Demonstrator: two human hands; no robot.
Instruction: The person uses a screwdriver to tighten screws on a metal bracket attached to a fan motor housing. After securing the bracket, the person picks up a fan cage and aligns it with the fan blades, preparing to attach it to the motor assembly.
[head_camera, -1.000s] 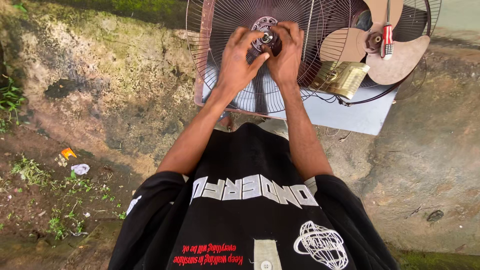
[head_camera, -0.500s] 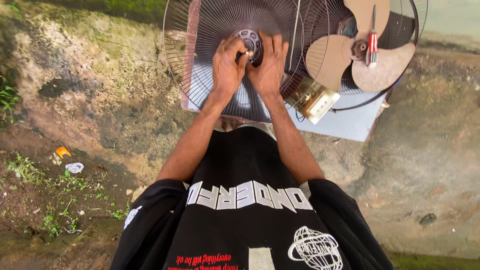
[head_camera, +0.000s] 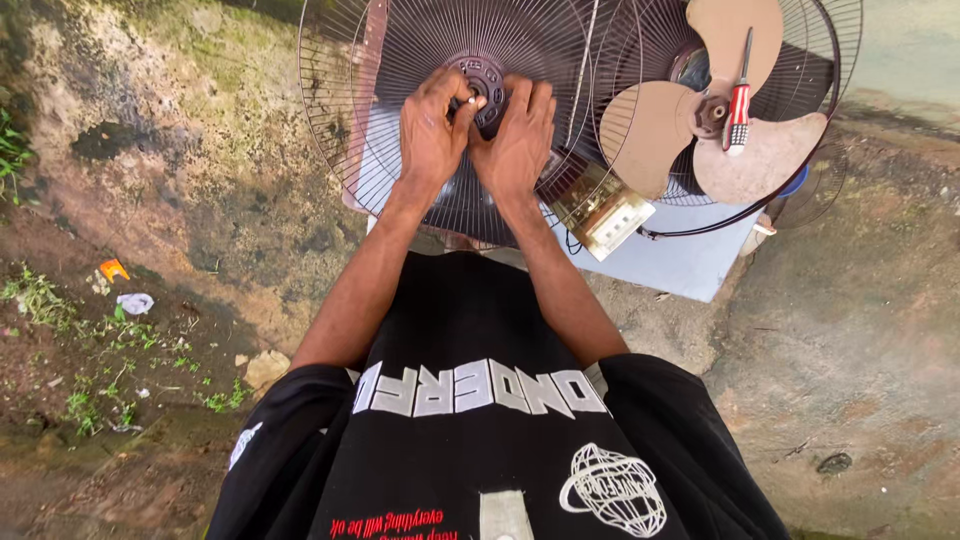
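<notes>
On the ground, atop a blue-white board (head_camera: 690, 262), lies the wire fan guard (head_camera: 400, 120). Both hands, left hand (head_camera: 432, 135) & right hand (head_camera: 517, 145), pinch its centre hub (head_camera: 484, 78). Guard prob. light, springy, bends easily; hold by rim or hub. Screwdriver (head_camera: 738, 100) rests on blades (head_camera: 700, 120) nearby.

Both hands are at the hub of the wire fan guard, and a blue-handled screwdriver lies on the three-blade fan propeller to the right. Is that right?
Not quite: the screwdriver has a red handle, not blue. The head view shows it lying on the three-blade fan propeller to the right, while the left hand and right hand are both at the hub of the wire fan guard.
</notes>
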